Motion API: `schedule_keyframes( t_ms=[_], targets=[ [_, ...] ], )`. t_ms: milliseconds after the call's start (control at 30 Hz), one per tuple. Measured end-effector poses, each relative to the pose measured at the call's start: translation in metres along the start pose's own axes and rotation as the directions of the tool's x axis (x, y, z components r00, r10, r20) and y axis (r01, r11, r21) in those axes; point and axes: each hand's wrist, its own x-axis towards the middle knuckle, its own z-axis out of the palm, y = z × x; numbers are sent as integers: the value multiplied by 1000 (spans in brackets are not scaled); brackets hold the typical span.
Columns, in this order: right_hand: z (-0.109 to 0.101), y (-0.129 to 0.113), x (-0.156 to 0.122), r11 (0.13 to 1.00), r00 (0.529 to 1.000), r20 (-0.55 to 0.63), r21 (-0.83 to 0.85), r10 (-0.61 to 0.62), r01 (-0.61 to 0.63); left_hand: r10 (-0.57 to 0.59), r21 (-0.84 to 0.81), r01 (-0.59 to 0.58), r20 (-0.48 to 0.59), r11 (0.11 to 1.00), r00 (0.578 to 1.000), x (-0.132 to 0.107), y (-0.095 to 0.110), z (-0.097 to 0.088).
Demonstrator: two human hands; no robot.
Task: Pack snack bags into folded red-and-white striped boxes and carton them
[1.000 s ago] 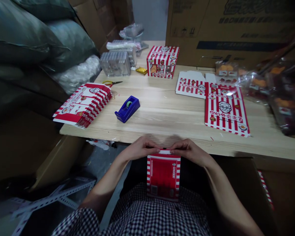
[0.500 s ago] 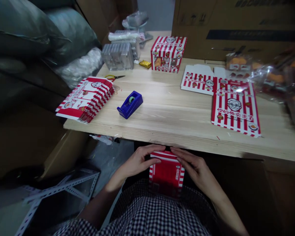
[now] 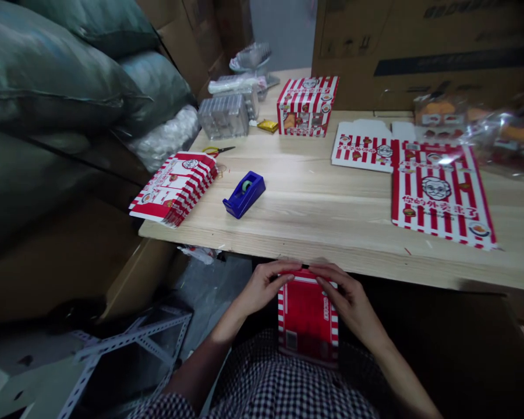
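A red carton (image 3: 308, 314) with red-and-white striped sides lies against my lap, below the front edge of the table. My left hand (image 3: 266, 285) grips its upper left edge, thumb on the near face and fingers over the top. At the upper right edge my right hand (image 3: 343, 291) holds it the same way. The two sets of fingertips nearly meet along the top fold. What the fingers do behind the carton is hidden.
On the wooden table (image 3: 305, 227) are a blue tape dispenser (image 3: 244, 195), a stack of folded striped cartons (image 3: 177, 186), scissors (image 3: 218, 151), an upright striped box (image 3: 308, 106), clear plastic containers (image 3: 223, 116), flat striped cartons (image 3: 441, 195) and bagged goods (image 3: 441, 119).
The view has shifted, so the table's things sit further right and slightly lower. Both hands keep hold of the carton, and more of its red face shows.
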Motion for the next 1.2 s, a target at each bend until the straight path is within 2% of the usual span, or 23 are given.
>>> schedule_keyframes(
  t_ms=[67,100,133,167,200,233,267,300,333,400,467,567,667,733,833,967,1067,1200],
  targets=[
    [-5,7,0,999,999,-29,33,22,-21,46,98,-37,-101,995,994,5,3,-8],
    [-8,10,-1,998,998,-43,49,36,-34,73,162,-39,-209,986,975,9,5,-17],
    [-12,13,-1,997,997,-54,63,53,-50,102,228,-22,-347,973,932,16,7,-31],
    [-15,15,-2,995,995,-59,77,74,-69,127,280,21,-498,960,858,23,8,-48],
    [-18,17,-2,992,993,-63,88,95,-89,139,309,81,-628,948,766,31,8,-69],
    [-21,18,-2,990,991,-66,97,112,-106,142,339,151,-702,929,698,40,7,-90],
    [-22,18,-2,988,990,-67,102,123,-116,128,351,219,-742,910,658,50,5,-112],
    [-22,17,-2,988,990,-65,100,127,-121,78,327,276,-761,904,644,58,2,-133],
    [-22,17,-2,988,990,-66,96,124,-117,-2,278,319,-751,906,660,67,-1,-151],
    [-19,16,-1,991,992,-66,91,105,-98,-116,215,350,-683,912,721,81,-7,-177],
    [-15,15,-2,992,994,-68,103,86,-79,-209,154,363,-592,919,779,90,-10,-190],
    [-11,14,-3,991,994,-86,121,63,-52,-306,52,376,-488,925,818,95,-9,-194],
    [-12,11,-4,994,994,-96,104,52,-42,-342,-55,356,-447,933,827,95,-5,-193],
    [-13,8,-4,996,996,-80,80,45,-39,-338,-125,317,-458,940,822,94,-5,-193],
    [-16,4,-6,998,998,-40,53,42,-40,-311,-208,236,-512,949,801,86,-10,-189],
    [-17,3,-8,997,998,-22,46,58,-57,-265,-266,130,-577,955,772,69,-29,-178],
    [-16,1,-5,998,998,5,36,56,-56,-227,-245,86,-632,966,741,62,-44,-167],
    [-11,-6,0,998,999,25,41,46,-47,-171,-136,105,-725,985,668,61,-52,-160]
  ],
)
